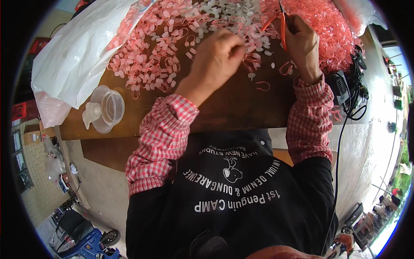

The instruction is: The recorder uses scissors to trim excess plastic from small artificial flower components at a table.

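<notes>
My left hand (217,60) is raised over the brown table, its fingers curled together. Whatever is between those fingertips is hidden. Close by its thumb side, pink looped pieces (251,64) lie among small whitish flat tabs. In my right hand (302,41) is a cutter-like hand tool (283,31) with two spread orange handles; its dark tip runs out at the top edge, so I cannot tell whether it is snips or pliers. A single pink loop (262,86) rests on the table between my wrists.
Pink looped pieces with tabs form a pile (151,64) at left; a shinier pink heap (332,34) rises at right. A white plastic bag (77,56) and a clear round tub (115,110) sit at left. Black cables (357,95) and a dark device (341,88) are at the right edge.
</notes>
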A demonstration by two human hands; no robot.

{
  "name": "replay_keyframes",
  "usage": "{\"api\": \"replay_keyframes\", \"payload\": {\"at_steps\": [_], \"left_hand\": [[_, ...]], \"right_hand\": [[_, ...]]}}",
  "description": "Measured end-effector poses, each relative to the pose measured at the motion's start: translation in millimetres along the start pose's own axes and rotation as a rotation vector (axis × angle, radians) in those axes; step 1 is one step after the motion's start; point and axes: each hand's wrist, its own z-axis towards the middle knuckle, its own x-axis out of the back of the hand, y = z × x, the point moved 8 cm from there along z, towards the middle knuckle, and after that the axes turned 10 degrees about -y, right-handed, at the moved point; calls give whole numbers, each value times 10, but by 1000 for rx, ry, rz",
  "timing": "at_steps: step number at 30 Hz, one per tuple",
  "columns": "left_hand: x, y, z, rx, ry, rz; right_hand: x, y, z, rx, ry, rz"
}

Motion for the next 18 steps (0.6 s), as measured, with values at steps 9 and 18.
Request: {"api": "replay_keyframes", "payload": {"at_steps": [9,18], "left_hand": [[-191,-73,119,-61,-151,294],[-18,-366,56,255,-92,-515]], "right_hand": [[-3,-80,-18,-43,-18,73],[-85,-164,-59,-5,-115,260]]}}
